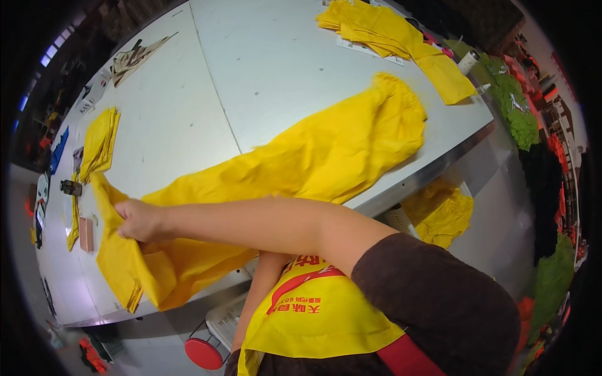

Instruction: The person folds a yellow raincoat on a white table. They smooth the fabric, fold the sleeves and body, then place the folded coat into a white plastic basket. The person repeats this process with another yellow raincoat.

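Observation:
A long, rumpled piece of yellow cloth (301, 156) stretches across the worktable from the left edge toward the right, its far-right end bunched up. My right arm crosses over to the left in front of me. At its end my right hand (141, 219) is closed in a fist on the cloth's left part, where the fabric drapes down around it. Below my right forearm my left forearm runs up toward the table's near edge; the left hand is hidden behind the right arm and the cloth, so its fingers do not show.
A folded yellow stack (100, 141) lies at the left, near a small dark object (71, 187) and a pinkish block (86, 234). More yellow pieces (376, 31) are layered at the far right. Yellow cloth (442, 213) sits below the table's edge; a red round stool (204, 354) stands underneath.

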Motion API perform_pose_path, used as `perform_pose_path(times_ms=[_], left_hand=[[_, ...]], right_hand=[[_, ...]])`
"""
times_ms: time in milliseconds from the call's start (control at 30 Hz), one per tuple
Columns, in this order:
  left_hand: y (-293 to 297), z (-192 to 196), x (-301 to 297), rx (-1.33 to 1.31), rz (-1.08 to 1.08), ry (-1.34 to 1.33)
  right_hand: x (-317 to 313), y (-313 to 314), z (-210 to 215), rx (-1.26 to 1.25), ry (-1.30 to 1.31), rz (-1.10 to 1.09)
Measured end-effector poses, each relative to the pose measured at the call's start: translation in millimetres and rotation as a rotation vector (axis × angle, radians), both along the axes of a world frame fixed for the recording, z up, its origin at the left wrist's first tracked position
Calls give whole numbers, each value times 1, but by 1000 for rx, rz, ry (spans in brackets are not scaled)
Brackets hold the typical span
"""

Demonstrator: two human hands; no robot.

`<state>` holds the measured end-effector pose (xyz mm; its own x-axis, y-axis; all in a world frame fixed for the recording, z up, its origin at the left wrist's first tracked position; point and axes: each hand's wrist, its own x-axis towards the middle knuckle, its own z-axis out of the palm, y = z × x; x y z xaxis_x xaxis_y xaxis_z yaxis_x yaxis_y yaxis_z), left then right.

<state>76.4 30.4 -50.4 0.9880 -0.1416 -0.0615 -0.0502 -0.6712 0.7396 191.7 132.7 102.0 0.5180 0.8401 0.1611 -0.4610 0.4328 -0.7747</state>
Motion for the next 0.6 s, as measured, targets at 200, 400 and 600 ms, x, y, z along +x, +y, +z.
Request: perform_pose_path(times_ms=[200,400,600], left_hand=[[46,-75,44,619,420,-399],[79,-115,33,586,486,-225],[63,-130,35,571,474,-162]], right_hand=[[78,-198,26,272,13,-111],[113,-433,-119,-534,9,-501],[93,-499,-212,-1075,-277,-756]])
